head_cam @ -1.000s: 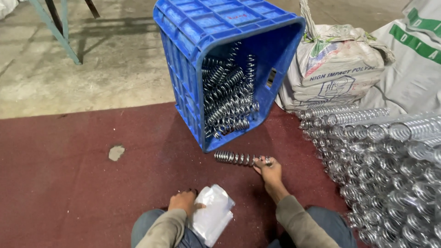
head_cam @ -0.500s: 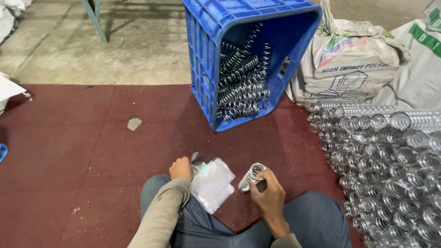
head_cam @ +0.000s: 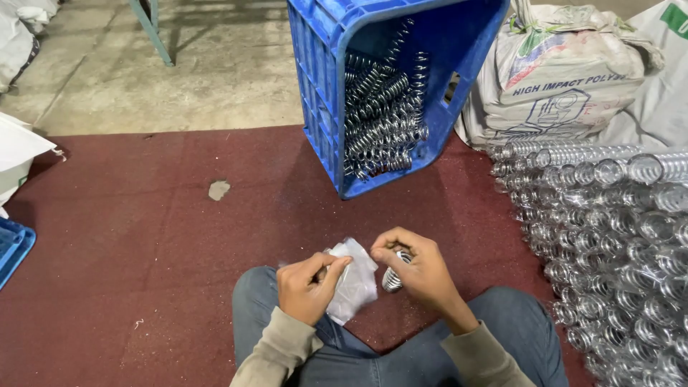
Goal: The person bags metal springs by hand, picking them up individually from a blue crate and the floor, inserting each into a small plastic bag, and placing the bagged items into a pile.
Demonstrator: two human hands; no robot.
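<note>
My right hand (head_cam: 421, 271) grips a shiny metal coil spring (head_cam: 393, 278) end-on, just above my lap. My left hand (head_cam: 308, 284) pinches the edge of a small clear plastic bag (head_cam: 355, 281), and the two hands nearly meet over it. Ahead of me a blue plastic crate (head_cam: 322, 79) lies tipped on its side, with several more coil springs (head_cam: 380, 115) heaped inside it.
A large stack of bagged springs (head_cam: 609, 236) fills the floor to my right. White printed sacks (head_cam: 566, 72) lean behind it. I sit on a dark red mat (head_cam: 143, 244) over concrete. A blue tray corner (head_cam: 11, 247) and white sack (head_cam: 18, 154) are at left.
My right hand picked the spring off the mat near the crate and brought it back to my lap. The left hand took hold of the bag's edge. The view has shifted slightly left.
</note>
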